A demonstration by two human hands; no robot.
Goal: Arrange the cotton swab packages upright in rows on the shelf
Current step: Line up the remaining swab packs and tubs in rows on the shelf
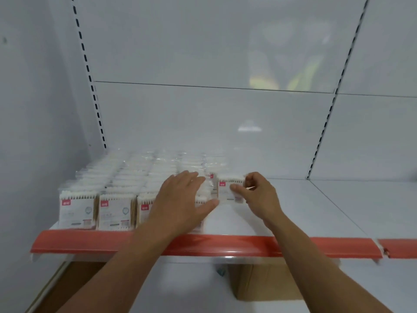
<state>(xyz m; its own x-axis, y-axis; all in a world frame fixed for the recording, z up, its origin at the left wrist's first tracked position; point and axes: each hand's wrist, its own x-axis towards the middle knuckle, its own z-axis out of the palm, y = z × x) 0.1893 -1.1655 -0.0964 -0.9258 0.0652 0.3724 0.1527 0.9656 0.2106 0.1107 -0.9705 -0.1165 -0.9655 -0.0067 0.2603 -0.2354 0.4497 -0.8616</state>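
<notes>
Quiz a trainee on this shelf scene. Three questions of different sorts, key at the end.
1. True or false: the right hand pinches a package.
2. Which side of the shelf holds the finished rows? A. left B. right
3. Fill in: the strip along the shelf's front edge is ___.

Key: 1 true; 2 A; 3 red.

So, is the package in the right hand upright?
Upright: the package shows swab tips on top and its label facing out, pinched by the right hand.
</notes>
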